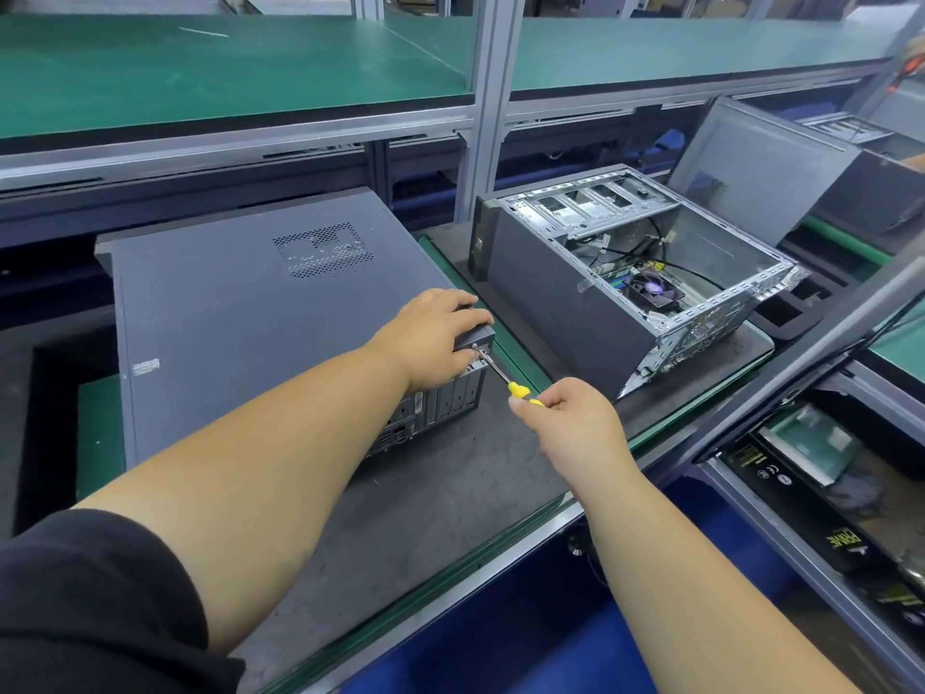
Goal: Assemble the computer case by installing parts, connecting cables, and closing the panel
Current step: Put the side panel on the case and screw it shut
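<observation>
A: Status of the dark grey steel computer case lying on the desk?

B: Side panel on. Your left hand grips its rear corner; your right hand has its fingers clamped on the yellow-handled screwdriver, tip at the panel screw.

A: Remaining?

B: Probably just tightening. The second open silver-framed case is unfinished.

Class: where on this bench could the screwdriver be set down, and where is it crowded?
Free: dark mat between the closed case and bench edge; green strip between both cases. Crowded: case corner under left hand, right hand driving the screwdriver; open case.
</observation>
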The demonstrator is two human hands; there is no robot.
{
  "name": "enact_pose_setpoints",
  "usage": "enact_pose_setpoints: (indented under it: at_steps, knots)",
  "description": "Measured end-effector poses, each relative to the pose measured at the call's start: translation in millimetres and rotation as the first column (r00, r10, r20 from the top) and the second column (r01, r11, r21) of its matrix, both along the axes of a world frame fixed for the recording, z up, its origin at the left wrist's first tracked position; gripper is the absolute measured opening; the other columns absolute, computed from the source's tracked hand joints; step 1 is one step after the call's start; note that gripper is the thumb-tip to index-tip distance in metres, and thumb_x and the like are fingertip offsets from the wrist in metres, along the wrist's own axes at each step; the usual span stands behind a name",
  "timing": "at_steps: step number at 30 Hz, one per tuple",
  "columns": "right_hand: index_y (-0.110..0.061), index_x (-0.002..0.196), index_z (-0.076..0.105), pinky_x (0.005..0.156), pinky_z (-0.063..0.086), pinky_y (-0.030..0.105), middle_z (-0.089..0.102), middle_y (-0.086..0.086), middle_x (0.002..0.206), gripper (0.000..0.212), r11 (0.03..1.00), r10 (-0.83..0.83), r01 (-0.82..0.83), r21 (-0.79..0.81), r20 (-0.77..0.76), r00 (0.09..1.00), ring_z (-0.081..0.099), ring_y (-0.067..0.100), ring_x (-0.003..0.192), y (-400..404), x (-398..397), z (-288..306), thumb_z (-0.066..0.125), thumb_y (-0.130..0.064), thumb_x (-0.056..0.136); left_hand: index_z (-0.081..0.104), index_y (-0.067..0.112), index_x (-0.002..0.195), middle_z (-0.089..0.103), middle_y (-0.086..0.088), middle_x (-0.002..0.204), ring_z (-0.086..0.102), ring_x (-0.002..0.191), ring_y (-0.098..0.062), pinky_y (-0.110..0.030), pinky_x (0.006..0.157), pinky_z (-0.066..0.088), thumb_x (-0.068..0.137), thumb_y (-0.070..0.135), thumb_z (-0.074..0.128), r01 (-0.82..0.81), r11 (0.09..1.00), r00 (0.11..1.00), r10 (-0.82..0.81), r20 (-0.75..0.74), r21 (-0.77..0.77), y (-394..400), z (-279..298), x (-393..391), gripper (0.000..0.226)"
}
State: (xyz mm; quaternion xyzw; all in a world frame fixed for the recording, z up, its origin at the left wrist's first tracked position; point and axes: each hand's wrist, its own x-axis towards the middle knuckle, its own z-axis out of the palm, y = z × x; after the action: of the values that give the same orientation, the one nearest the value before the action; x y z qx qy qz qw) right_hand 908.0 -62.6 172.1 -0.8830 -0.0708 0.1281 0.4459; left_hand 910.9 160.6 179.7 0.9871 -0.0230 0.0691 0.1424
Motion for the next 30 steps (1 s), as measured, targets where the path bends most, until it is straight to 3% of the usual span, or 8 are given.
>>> enact_pose_setpoints:
  at_steps: [6,9,12,15,20,23,25,30]
  knots:
    - [-0.017,0.076,0.069,0.063,0.040,0.032,0.065,-0.007,0.056,0.050,1.000,-0.006,0.003,-0.022,-0.143,0.990,0.052,0.015,0.058,13,-1,7,0.037,-0.043,0.106,0.047,0.031,0.142,0.035,0.002,0.153,0.026,0.140,-0.024,-0.043,0.115,0.027,0.094,0.034,0.057,0.001,1.000,1.000,-0.001,0.001,0.006,0,1,-1,0.050]
    - [-0.016,0.080,0.060,0.061,0.041,0.031,0.060,-0.002,0.065,0.041,0.999,-0.020,0.027,0.043,-0.144,0.989,0.048,0.017,0.058,13,-3,7,0.056,-0.055,0.093,0.047,0.031,0.142,0.035,0.002,0.152,0.026,0.140,-0.024,-0.042,0.115,0.027,0.094,0.034,0.057,0.002,1.000,1.000,-0.002,0.000,0.001,-1,0,-1,0.050]
    - [-0.017,0.079,0.051,0.056,0.040,0.030,0.055,0.001,0.065,0.036,1.000,-0.016,0.017,0.017,-0.076,0.997,0.050,0.020,0.058,8,-5,7,0.074,-0.045,0.082,0.047,0.032,0.142,0.035,0.003,0.152,0.026,0.139,-0.024,-0.042,0.115,0.027,0.094,0.035,0.057,-0.001,1.000,1.000,0.001,0.001,-0.004,0,0,0,0.049]
    - [-0.014,0.081,0.061,0.068,0.050,0.036,0.067,0.001,0.071,0.034,1.000,-0.006,0.005,-0.026,-0.050,0.999,0.061,0.023,0.066,6,-2,8,0.062,-0.046,0.092,0.047,0.031,0.142,0.035,0.002,0.152,0.026,0.139,-0.024,-0.044,0.115,0.026,0.094,0.035,0.057,0.003,1.000,1.000,-0.003,-0.001,-0.004,0,0,0,0.049]
    - [-0.019,0.075,0.070,0.061,0.039,0.031,0.063,-0.008,0.055,0.049,0.999,-0.028,0.023,-0.039,-0.147,0.989,0.053,0.014,0.061,14,1,9,0.038,-0.042,0.105,0.046,0.032,0.142,0.035,0.002,0.153,0.026,0.139,-0.024,-0.044,0.115,0.027,0.094,0.035,0.056,0.004,1.000,1.000,-0.004,0.000,0.000,0,0,-1,0.049]
    - [-0.017,0.079,0.058,0.061,0.039,0.031,0.059,-0.003,0.065,0.038,0.999,-0.032,0.037,0.026,-0.171,0.985,0.045,0.017,0.057,13,-1,8,0.058,-0.053,0.092,0.046,0.032,0.142,0.034,0.003,0.153,0.026,0.140,-0.023,-0.044,0.115,0.026,0.094,0.036,0.056,0.003,1.000,1.000,-0.003,-0.002,0.003,0,0,-1,0.049]
    - [-0.016,0.079,0.050,0.058,0.038,0.030,0.053,0.000,0.067,0.036,0.999,-0.025,0.028,0.028,-0.123,0.992,0.044,0.018,0.057,9,-3,6,0.071,-0.046,0.084,0.046,0.032,0.142,0.035,0.003,0.153,0.026,0.140,-0.023,-0.043,0.115,0.027,0.094,0.036,0.056,0.000,1.000,1.000,0.000,0.000,0.004,0,1,-1,0.049]
    - [-0.019,0.083,0.058,0.063,0.049,0.036,0.063,0.003,0.073,0.028,0.998,-0.024,0.024,-0.053,0.005,1.000,0.062,0.025,0.070,4,-2,8,0.070,-0.043,0.087,0.046,0.033,0.142,0.035,0.004,0.152,0.026,0.139,-0.023,-0.043,0.114,0.028,0.095,0.037,0.055,-0.003,1.000,1.000,0.003,0.004,0.006,0,0,-1,0.048]
